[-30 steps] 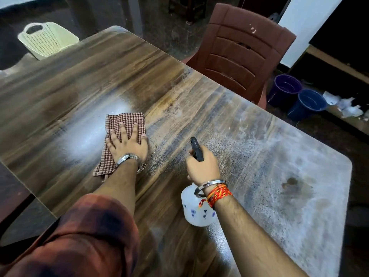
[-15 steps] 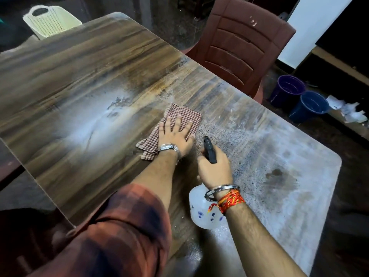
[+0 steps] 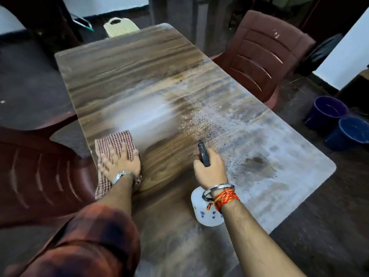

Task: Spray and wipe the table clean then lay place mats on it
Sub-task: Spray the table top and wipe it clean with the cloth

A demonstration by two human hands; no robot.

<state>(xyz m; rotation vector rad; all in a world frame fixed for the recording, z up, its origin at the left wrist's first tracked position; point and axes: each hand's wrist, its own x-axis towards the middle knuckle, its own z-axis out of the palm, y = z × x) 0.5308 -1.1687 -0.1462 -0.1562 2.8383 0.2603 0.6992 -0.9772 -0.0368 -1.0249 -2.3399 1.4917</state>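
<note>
A long wooden table (image 3: 139, 62) runs away from me; its right half is dusty white with dark specks of spray. My left hand (image 3: 119, 162) presses flat, fingers spread, on a red-and-white checked cloth (image 3: 114, 142) at the table's left edge. The cloth's lower end hangs past the edge. My right hand (image 3: 209, 170) grips the black trigger head of a white spray bottle (image 3: 205, 214) with small blue flowers, held just above the table near its front. The nozzle points away from me over the speckled patch.
A maroon plastic chair (image 3: 263, 54) stands at the table's right side, another maroon chair (image 3: 40, 176) at the left by my arm. Two blue buckets (image 3: 339, 122) sit on the floor at right. A cream basket (image 3: 119, 28) lies beyond the far end.
My left hand has swept the cloth from the table's middle back to its left edge. The right hand still holds the bottle in about the same spot. My view has turned along the table.
</note>
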